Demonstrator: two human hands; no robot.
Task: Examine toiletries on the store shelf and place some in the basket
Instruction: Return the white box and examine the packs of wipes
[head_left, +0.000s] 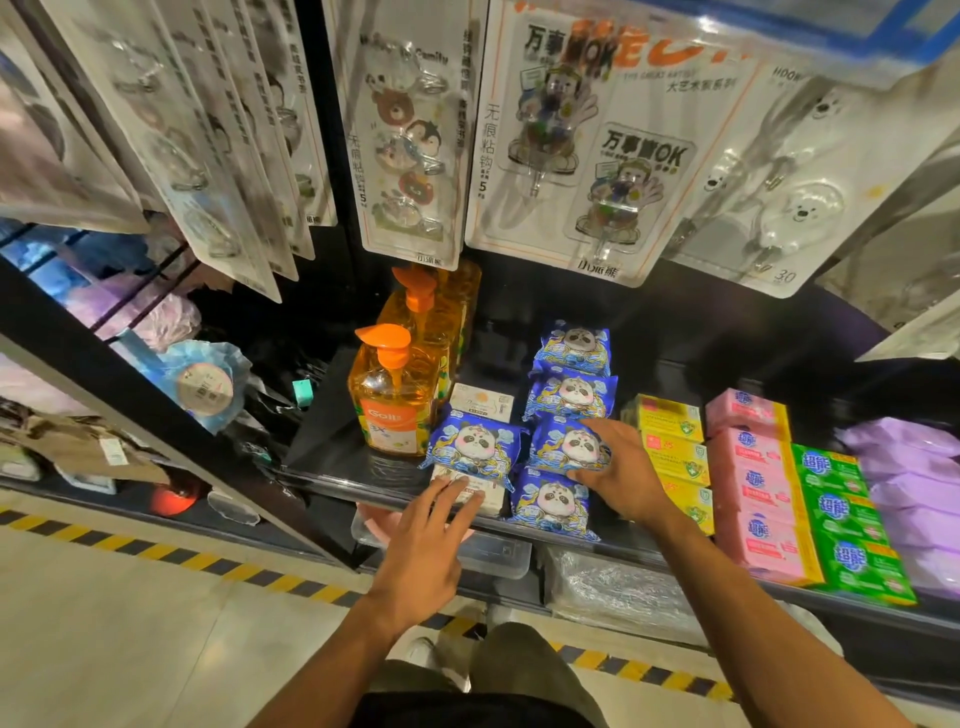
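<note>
Blue panda packs (571, 395), crinkly wrappers printed with a cartoon panda face, lay in a column of four running front to back on the black shelf (322, 441). A fifth pack (472, 444) sat just left of the column, resting on a white box (492, 501) at the shelf's front edge.

The right hand (623, 473) was on the third pack (563, 447) from the back. Its forefinger lay along the pack's upper edge and its thumb at the lower edge, pinching it from the right side. The left hand (421, 561) reached in flat, fingers straight and a little spread, their tips touching the white box just below the fifth pack.

Orange pump bottles (389, 395) stood left of the packs. Yellow boxes (670, 421), pink soap boxes (748, 467) and green soap boxes (841, 509) lay beyond the right hand.
</note>
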